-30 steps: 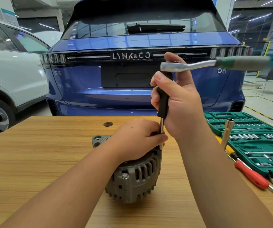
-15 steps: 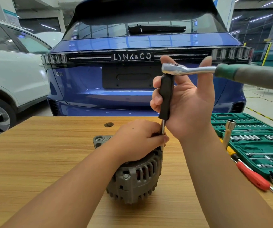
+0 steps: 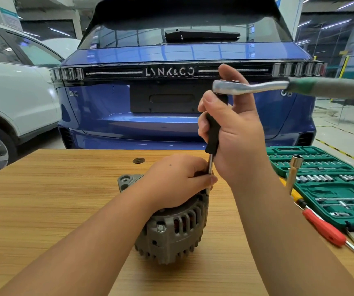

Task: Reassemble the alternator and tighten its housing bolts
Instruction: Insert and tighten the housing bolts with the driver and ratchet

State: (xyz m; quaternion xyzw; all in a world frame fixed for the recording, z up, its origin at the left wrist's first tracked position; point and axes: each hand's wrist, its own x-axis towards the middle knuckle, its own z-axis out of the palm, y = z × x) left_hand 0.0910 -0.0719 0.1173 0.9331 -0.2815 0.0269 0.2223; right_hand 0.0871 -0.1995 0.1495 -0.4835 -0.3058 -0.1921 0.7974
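Left hand (image 3: 178, 180) curled over top of alternator (image 3: 171, 227), fingers pinching thin steel shaft of driver (image 3: 213, 133). Right hand (image 3: 235, 133) wrapped round driver's black grip, upright over alternator's right rim. Ratchet (image 3: 278, 87) on top of driver, green handle out to right. Alternator on wooden counter (image 3: 54, 199), near middle. To right: green socket case (image 3: 331, 184), red screwdriver (image 3: 325, 229). Blue car (image 3: 171, 114) behind.

We see a wood-grain worktop (image 3: 54, 210) with a small round dark insert (image 3: 138, 160) near its far edge. The grey alternator (image 3: 171, 231) stands at its middle. At its right side lie an open green socket case (image 3: 331, 189) and, nearer us, a red-handled screwdriver (image 3: 325, 230).
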